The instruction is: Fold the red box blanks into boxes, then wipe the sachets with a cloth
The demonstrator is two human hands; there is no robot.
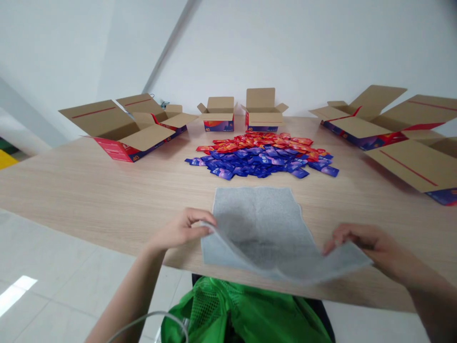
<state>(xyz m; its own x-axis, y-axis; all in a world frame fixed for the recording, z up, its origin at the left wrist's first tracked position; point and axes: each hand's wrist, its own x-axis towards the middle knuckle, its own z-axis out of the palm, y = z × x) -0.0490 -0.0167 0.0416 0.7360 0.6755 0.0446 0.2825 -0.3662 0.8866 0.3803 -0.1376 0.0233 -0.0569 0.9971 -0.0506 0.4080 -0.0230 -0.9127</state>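
Left hand: your left hand (182, 231) pinches the left edge of the cloth between thumb and fingers, just above the bench.
Right hand: your right hand (367, 243) grasps the cloth near its right-hand near corner, slightly blurred, so the exact finger placement is hard to tell.
Grey cloth: the grey cloth (257, 209) is right in front of you between your hands; its far part lies flat on the bench, while its near part stands off the surface in a sagging curve, its lower edge blurred.
Bench: the wood-grain bench (89, 181) carries everything before you, its near edge running above your lap.
Sachets: beyond the cloth and apart from it, you have a loose heap, with blue sachets (257, 162) on your side and red sachets (257, 139) behind them.
Cartons at left: a near left carton (114, 148) and a far left carton (178, 129) have their flaps spread.
Cartons at back: two back cartons (218, 126) face you side by side, each marked 40.
Cartons at right: a row of right cartons (342, 136) has flaps folded out, the nearest cut off by the view.
Your clothing: a green garment (264, 309) with mesh shows below the bench edge.
Cable: a pale cable (153, 313) curves past your left forearm.
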